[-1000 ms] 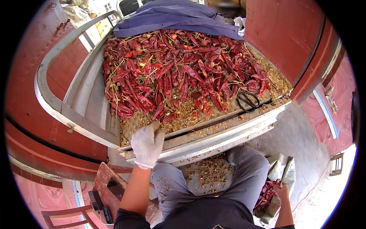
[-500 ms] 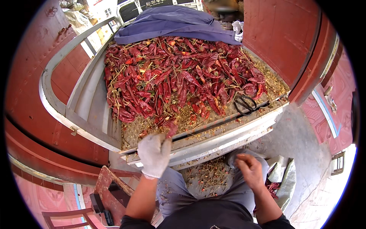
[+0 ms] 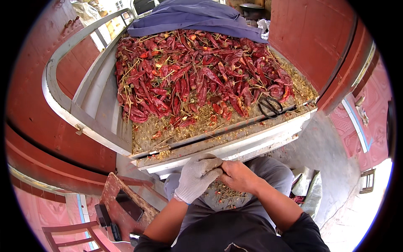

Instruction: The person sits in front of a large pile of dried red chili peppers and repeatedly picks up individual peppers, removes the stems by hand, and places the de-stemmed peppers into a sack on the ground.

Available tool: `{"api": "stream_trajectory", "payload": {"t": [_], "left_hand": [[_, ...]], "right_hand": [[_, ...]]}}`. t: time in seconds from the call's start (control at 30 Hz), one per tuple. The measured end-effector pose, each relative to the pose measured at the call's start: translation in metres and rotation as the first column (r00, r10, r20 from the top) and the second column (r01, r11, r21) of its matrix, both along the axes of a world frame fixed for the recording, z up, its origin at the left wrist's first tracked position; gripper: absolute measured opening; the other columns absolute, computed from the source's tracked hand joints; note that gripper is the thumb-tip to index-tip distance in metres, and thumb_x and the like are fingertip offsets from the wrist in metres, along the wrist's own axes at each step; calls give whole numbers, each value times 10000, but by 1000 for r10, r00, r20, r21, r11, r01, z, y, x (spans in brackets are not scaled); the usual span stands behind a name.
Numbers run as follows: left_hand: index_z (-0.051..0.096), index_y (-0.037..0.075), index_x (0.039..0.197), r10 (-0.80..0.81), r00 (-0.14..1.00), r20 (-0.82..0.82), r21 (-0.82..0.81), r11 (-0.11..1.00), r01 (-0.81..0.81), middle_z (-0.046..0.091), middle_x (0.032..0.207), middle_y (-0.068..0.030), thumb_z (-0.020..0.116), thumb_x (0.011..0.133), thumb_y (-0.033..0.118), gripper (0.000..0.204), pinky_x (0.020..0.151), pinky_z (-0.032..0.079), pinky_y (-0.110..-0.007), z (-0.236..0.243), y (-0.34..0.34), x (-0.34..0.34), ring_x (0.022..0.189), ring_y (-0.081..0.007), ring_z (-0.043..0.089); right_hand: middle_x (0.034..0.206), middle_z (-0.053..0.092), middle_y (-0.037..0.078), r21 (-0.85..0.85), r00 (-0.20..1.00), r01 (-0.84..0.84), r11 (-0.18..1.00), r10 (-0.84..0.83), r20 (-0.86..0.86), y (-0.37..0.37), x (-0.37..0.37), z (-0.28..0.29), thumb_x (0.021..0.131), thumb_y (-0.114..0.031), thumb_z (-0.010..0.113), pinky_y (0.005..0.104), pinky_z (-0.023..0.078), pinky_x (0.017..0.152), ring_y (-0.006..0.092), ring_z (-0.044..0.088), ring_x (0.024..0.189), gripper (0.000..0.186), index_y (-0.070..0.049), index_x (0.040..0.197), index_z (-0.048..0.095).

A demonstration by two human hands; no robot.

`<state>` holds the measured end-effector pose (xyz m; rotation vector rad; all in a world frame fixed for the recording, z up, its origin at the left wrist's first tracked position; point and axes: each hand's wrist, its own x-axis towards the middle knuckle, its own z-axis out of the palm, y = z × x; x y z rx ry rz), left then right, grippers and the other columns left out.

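Observation:
My left hand [image 3: 196,175], in a white knit glove, is closed with its fingertips against my bare right hand [image 3: 238,175]. They meet above my lap, just in front of the truck bed's edge. A dried red chili pepper was in the gloved fingers a moment ago; the curled fingers now hide it. My right fingers are pinched at the same spot, and what lies between them is too small to make out. Beyond my hands a heap of dried red chili peppers [image 3: 189,80] with stalks covers the bed. Black-handled scissors [image 3: 270,107] rest near the bed's right front edge.
A purple-blue cloth [image 3: 197,19] covers the heap's far end. The bed's white edge [image 3: 235,145] runs across in front of me, with a metal side rail [image 3: 52,80] at left. A worn wooden stool [image 3: 111,193] stands at lower left, a pale sack [image 3: 312,195] at lower right.
My left hand has drawn back from the bed's edge, bringing a chili pepper toward me. My right hand has moved left to meet it. The view has tilted slightly downward.

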<state>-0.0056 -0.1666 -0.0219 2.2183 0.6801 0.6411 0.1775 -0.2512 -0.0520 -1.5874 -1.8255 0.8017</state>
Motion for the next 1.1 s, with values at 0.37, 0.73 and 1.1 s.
{"api": "stream_trajectory", "payload": {"t": [0.37,0.73,1.1], "left_hand": [[677,-68,1088,538,757,371,-893,431,131,706,1097,-152,615,1000,24,142,881,550,-347,-47,-21,-4,992,-227,673],[741,86,1187,237,949,-207,-25,969,-247,741,1058,-185,662,956,243,290,868,558,-431,-70,-15,-37,1002,-376,713],[772,91,1126,182,971,-156,-169,963,-208,769,1043,-142,697,959,247,241,841,582,-388,-75,-10,-58,944,-317,745]], "right_hand": [[875,672,206,233,997,-73,970,73,8,5,-12,-5,980,-221,699,487,549,748,421,672,846,224,-9,936,640],[910,657,126,229,966,198,953,-149,-212,57,-3,3,945,-56,708,349,541,717,244,665,756,189,-45,1134,721],[1090,717,167,147,865,123,982,-179,469,187,-11,22,949,-283,697,484,580,866,377,712,1004,234,-99,1089,735]]}}
